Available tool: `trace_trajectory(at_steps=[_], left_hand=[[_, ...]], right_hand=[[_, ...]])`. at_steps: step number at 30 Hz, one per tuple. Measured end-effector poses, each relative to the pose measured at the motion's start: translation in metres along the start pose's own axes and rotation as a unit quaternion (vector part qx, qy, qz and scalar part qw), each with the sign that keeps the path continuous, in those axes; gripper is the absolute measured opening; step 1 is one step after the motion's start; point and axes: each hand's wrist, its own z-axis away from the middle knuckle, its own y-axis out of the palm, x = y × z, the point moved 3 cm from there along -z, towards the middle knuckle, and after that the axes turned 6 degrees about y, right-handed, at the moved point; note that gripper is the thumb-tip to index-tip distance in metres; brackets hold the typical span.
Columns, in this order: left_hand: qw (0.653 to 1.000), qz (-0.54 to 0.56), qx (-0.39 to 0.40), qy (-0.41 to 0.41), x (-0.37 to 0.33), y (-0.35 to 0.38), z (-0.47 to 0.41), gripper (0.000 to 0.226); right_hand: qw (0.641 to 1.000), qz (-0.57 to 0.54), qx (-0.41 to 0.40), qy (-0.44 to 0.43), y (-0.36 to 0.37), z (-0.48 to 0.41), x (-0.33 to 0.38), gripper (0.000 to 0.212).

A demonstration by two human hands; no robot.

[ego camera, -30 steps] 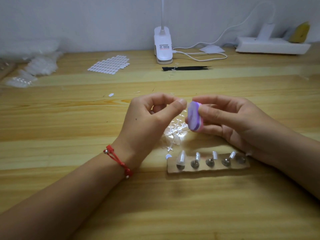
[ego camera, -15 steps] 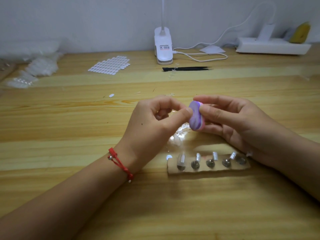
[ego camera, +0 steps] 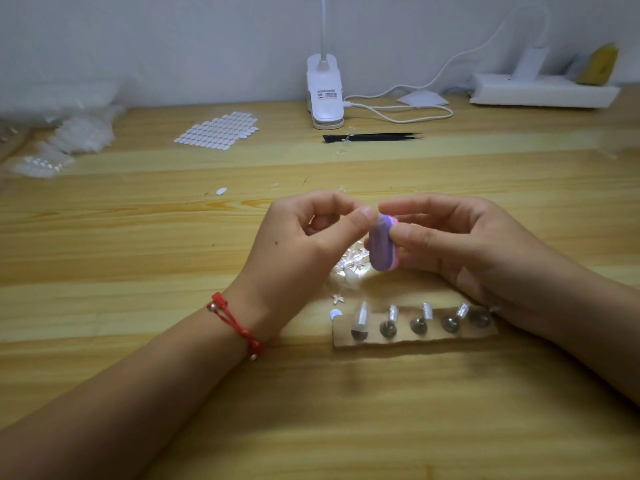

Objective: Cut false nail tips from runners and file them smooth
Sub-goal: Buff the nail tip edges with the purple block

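My right hand [ego camera: 460,244] grips a small purple and pink file block [ego camera: 381,249] between thumb and fingers, held upright above the table. My left hand [ego camera: 304,251] pinches thumb against forefinger right at the block's top edge; the nail tip between them is too small to see. Under the hands lies a heap of clear cut runner pieces [ego camera: 349,268]. In front stands a cardboard strip [ego camera: 415,336] with several metal pegs, one peg carrying a clear nail tip [ego camera: 361,315].
At the back are a sheet of white nail tips [ego camera: 218,130], black tweezers [ego camera: 370,137], a white clip lamp [ego camera: 325,95] with its cable, and a power strip [ego camera: 543,93]. Clear bags of tips [ego camera: 69,136] lie at far left. A loose tip [ego camera: 221,191] rests mid-table.
My left hand has shifted slightly right and up against the file block, and the block now stands more upright. The runner heap is uncovered again below the hands.
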Motion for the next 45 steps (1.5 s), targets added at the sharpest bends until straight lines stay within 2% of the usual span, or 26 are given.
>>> trace_trajectory(at_steps=[5, 10, 13, 17, 22, 33, 40, 45], left_hand=[[1.0, 0.009, -0.007, -0.001, -0.0005, -0.0009, 0.0003, 0.016], [0.999, -0.009, 0.051, 0.006, -0.0027, 0.0043, 0.0016, 0.014], [1.0, -0.003, 0.011, 0.004, -0.0024, -0.0001, 0.0003, 0.014], [0.999, -0.016, 0.043, 0.005, -0.0019, 0.0027, 0.0011, 0.015], [1.0, 0.019, 0.007, -0.012, -0.0012, -0.0007, 0.0003, 0.018], [0.999, 0.028, 0.039, -0.016, -0.0052, 0.0035, 0.0004, 0.021], [0.998, 0.04, -0.044, -0.019, -0.0036, -0.004, -0.0017, 0.021], [1.0, 0.021, -0.018, 0.005, -0.0058, -0.0003, 0.0002, 0.021]], right_hand=[[1.0, -0.028, 0.005, 0.001, 0.0008, -0.0013, 0.0016, 0.028], [0.999, -0.034, -0.005, 0.001, -0.0008, -0.0012, 0.0003, 0.025], [1.0, -0.024, 0.002, 0.005, -0.0002, -0.0014, 0.0007, 0.027], [1.0, -0.031, 0.001, 0.005, -0.0001, -0.0012, 0.0012, 0.027], [1.0, -0.019, 0.016, 0.011, 0.0008, -0.001, 0.0012, 0.029], [1.0, -0.021, 0.011, 0.013, 0.0011, -0.0011, 0.0031, 0.031], [0.999, -0.029, 0.005, 0.015, 0.0003, -0.0014, 0.0031, 0.029], [1.0, -0.024, 0.008, 0.01, 0.0007, -0.0008, 0.003, 0.024]])
